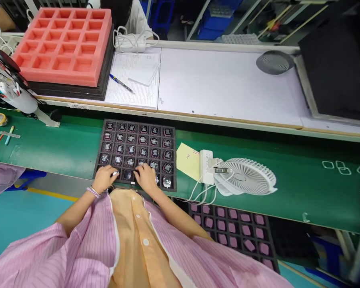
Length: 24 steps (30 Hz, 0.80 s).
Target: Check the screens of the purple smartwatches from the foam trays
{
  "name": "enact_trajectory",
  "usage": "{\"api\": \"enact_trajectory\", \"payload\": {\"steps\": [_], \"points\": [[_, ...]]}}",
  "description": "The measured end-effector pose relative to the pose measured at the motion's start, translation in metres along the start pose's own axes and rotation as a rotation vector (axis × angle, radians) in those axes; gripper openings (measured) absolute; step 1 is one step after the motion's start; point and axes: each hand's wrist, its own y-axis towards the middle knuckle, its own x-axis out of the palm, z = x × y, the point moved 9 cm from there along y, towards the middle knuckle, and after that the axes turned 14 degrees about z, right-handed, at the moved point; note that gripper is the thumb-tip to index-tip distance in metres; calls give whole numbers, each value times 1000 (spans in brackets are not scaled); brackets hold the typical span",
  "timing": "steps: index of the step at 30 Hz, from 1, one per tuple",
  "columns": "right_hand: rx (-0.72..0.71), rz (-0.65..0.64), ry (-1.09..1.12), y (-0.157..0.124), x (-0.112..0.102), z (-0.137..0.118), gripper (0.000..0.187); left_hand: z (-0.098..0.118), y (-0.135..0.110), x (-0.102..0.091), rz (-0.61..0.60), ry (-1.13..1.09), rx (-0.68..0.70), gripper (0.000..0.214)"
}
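Note:
A dark foam tray lies on the green bench in front of me, its compartments holding several small black square devices with pale printing. My left hand is closed at the tray's near left corner, with a small white bit showing at its fingertips. My right hand bends over the near row, thumb and fingers drawn together by a dark edge; what they grip is hidden. Between the two hands sits one glossy black device in its compartment. A tiny white piece shows at the tray's front edge.
Right of the tray are a yellow paper, a white power strip and a white fan with cables. A pink foam tray and a pen lie on the shelf. Another tray is below the bench.

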Motion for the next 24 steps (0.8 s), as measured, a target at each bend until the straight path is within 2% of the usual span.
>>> {"api": "enact_trajectory", "payload": {"steps": [3,7,13,16,19,22,24], "points": [[24,-4,-119,-13,-15,24,29,41,2,23,-45,53,-53,30],[-48,13,-156,-20,-21,22,26,69,1,35,3,88,-211,36],[-117,9,34,-19,-5,13,13,78,-7,35,105,-101,-324,26],[-118,-41,240,-17,4,17,16,75,-14,29,161,-275,-387,25],[-71,-108,496,-10,3,30,3,73,-18,17,205,-503,-431,31],[-15,-158,759,1,-17,41,42,78,-18,0,228,-706,-423,34],[112,-197,1053,4,-39,47,69,84,-15,-18,280,-787,-382,37]]}}
